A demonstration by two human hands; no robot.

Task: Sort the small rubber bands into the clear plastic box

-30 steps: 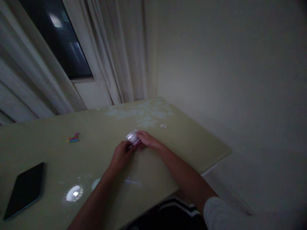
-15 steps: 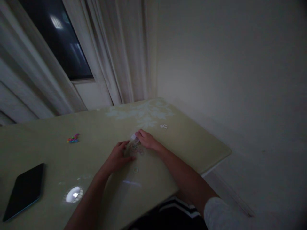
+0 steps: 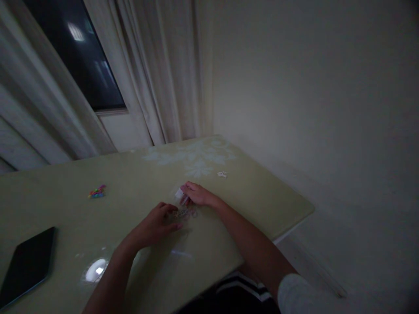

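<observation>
In the head view, a little pile of small rings and bits [image 3: 187, 213] lies on the pale table, too fine to tell what each piece is. My left hand [image 3: 159, 221] rests at the pile's left side, thumb and fingers apart and curved around its edge. Just beyond the pile, my right hand [image 3: 198, 194] is closed on a small clear packet with a white patch [image 3: 179, 193]. The packet's lower part is partly covered by the fingers and hard to make out.
Several small bright-coloured pieces [image 3: 97, 192] lie at the left of the table [image 3: 131, 179]. A dark tablet [image 3: 29, 266] is at the near left. Small white pieces [image 3: 222, 174] sit beyond my right hand. Curtains [image 3: 176, 78] and a wall [image 3: 294, 96] border the table.
The lone ring that lay nearer to me is no longer seen apart from the pile. My left hand has shifted slightly left and nearer; my right hand has tilted the packet over the pile.
</observation>
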